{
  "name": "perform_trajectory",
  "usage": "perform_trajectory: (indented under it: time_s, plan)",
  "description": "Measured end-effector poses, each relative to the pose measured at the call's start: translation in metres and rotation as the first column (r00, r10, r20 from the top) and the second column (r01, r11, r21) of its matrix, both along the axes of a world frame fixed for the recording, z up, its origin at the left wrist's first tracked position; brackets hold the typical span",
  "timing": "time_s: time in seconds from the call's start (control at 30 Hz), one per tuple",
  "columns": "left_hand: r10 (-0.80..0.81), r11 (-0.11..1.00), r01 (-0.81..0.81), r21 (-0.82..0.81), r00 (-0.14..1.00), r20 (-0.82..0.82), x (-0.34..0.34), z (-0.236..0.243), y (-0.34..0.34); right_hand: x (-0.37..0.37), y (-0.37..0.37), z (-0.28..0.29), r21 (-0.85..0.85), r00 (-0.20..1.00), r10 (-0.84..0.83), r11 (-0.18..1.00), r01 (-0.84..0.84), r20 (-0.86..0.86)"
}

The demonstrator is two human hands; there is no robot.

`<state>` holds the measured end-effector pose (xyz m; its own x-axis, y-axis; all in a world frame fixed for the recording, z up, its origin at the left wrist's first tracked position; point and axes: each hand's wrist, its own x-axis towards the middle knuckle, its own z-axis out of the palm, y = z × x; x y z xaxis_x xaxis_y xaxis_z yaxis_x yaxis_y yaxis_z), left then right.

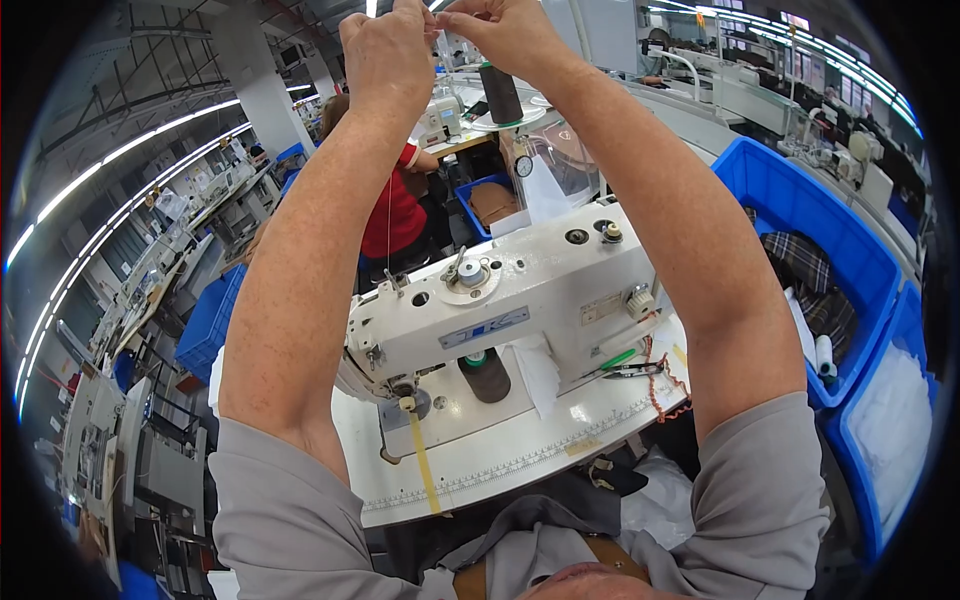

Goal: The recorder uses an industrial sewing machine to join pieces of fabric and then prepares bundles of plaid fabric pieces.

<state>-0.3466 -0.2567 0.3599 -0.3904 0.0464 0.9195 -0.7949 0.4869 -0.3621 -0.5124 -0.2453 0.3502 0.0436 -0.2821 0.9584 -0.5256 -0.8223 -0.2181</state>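
Note:
Both my arms reach up over a white sewing machine (570,270). At the top edge my left hand (392,60) and my right hand (510,38) come together, fingertips pinched close to each other. Whatever lies between them is too small to make out. A thin thread (389,215) rises from the machine's top and passes out of sight behind my left forearm. Just beyond my right hand stands a dark thread cone (501,95). Under the machine's arm sits another dark cone (485,376). Yellow tape (424,465) runs from the needle area to the front edge.
Green-handled snips (630,370) and a reddish-brown cord (655,385) lie on the table's right part. Blue bins (745,165) with plaid cloth (800,262) and white material (895,420) stand at the right. A person in red (390,215) sits beyond the machine.

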Motion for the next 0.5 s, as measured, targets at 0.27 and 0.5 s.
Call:
perform_trajectory:
  time_s: [0.27, 0.5]
  plan:
    - [0.129, 0.991, -0.130, -0.016, 0.991, -0.030, 0.007, -0.006, -0.003, -0.006, 0.006, 0.000, 0.026, 0.996, -0.064, 0.997, 0.066, -0.069]
    - [-0.435, 0.651, 0.714, 0.260, 0.631, -0.643, -0.006, -0.009, -0.045, -0.006, 0.001, -0.002, -0.035, 0.995, -0.048, 0.998, 0.045, -0.088]
